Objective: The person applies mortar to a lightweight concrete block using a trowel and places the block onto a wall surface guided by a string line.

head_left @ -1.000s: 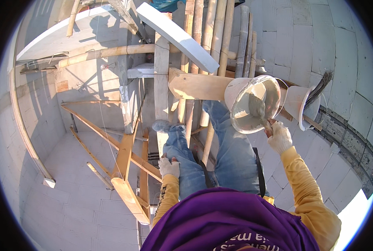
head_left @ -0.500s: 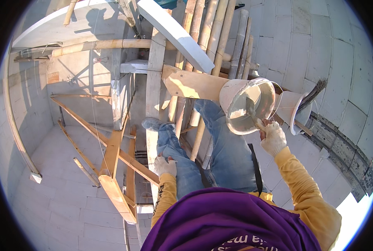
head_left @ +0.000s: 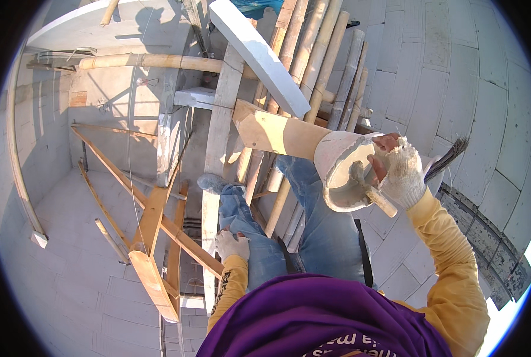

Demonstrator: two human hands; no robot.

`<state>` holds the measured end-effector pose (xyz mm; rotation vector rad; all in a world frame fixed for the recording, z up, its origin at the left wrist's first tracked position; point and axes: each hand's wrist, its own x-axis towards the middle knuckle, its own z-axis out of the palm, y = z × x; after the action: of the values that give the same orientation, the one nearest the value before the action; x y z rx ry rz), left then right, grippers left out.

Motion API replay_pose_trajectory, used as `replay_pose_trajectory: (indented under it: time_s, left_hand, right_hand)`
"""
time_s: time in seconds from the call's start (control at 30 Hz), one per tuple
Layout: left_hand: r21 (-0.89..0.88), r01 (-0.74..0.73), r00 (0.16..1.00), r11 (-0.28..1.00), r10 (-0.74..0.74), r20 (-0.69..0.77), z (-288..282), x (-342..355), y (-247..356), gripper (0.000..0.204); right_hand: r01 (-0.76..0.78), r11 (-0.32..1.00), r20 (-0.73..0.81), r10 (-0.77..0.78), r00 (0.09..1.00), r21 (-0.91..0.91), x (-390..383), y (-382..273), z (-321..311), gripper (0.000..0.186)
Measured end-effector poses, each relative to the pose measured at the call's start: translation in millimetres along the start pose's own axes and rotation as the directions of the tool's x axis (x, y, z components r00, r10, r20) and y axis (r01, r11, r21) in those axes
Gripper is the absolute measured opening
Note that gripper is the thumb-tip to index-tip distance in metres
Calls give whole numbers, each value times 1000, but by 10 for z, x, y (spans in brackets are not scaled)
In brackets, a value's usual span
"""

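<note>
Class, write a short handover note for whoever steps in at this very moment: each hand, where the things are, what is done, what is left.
Left hand: gloved, resting on the left knee, holding nothing.
Right hand: gloved, gripping the wooden handle of a trowel whose blade is inside the white bucket.
Bucket sits tilted on a wooden plank of the bamboo scaffold, beside the block wall. A brush sticks out behind the right hand.
Done: trowel is in the bucket.
Left: no mortar lifted out yet.
</note>
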<state>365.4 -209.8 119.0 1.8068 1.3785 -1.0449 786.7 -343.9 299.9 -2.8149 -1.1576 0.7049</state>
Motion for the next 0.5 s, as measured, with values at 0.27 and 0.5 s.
replay_pose_trajectory:
  time_s: [0.27,0.5]
  left_hand:
    - [-108,27,998,994,-32,-49,402,-66,-18,51]
    - [-280,-9,993,960,-25,-119,651,-81,-237,48]
  right_hand:
    - [-89,982,531,165,831,-166,2960,-343,1654,95]
    - [-284,958,177,286,942,-37,3790,-51,3154,129]
